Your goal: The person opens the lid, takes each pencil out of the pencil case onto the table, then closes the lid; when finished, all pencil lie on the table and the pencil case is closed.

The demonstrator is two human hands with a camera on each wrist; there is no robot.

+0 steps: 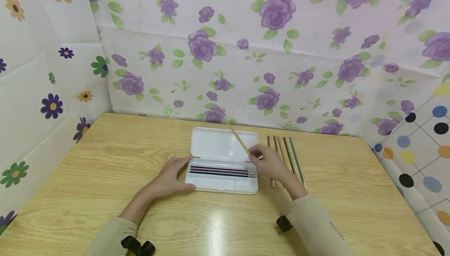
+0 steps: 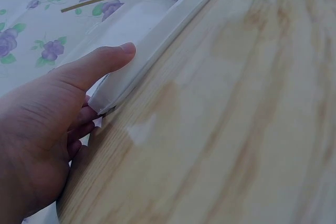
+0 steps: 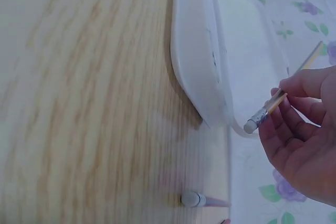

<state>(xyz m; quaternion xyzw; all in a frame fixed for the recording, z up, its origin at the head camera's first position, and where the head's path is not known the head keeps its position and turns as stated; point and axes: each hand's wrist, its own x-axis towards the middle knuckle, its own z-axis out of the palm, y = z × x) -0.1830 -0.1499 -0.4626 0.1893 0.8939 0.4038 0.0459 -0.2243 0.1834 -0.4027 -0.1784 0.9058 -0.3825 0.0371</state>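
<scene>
A white pencil case (image 1: pixel 221 191) lies on the table with its lid (image 1: pixel 214 141) folded back. Several dark and purple pencils (image 1: pixel 219 171) lie lengthwise in its tray, metal-banded ends to the right. My left hand (image 1: pixel 168 180) grips the case's left end, thumb at the front corner and fingers toward the hinge side. Above the right part of the case, my right hand (image 1: pixel 270 163) pinches a yellow pencil (image 1: pixel 238 138) near its eraser end, between thumb and fingers. That pencil slants up toward the back left, its white eraser (image 3: pixel 250 126) showing in the right wrist view.
Several more pencils (image 1: pixel 294 156) lie side by side on the wooden table (image 1: pixel 140 139) right of the case, partly behind my right forearm. A flowered cloth (image 1: pixel 158 72) hangs along the table's back edge. Black straps with blocks (image 1: pixel 284 223) sit at both wrists.
</scene>
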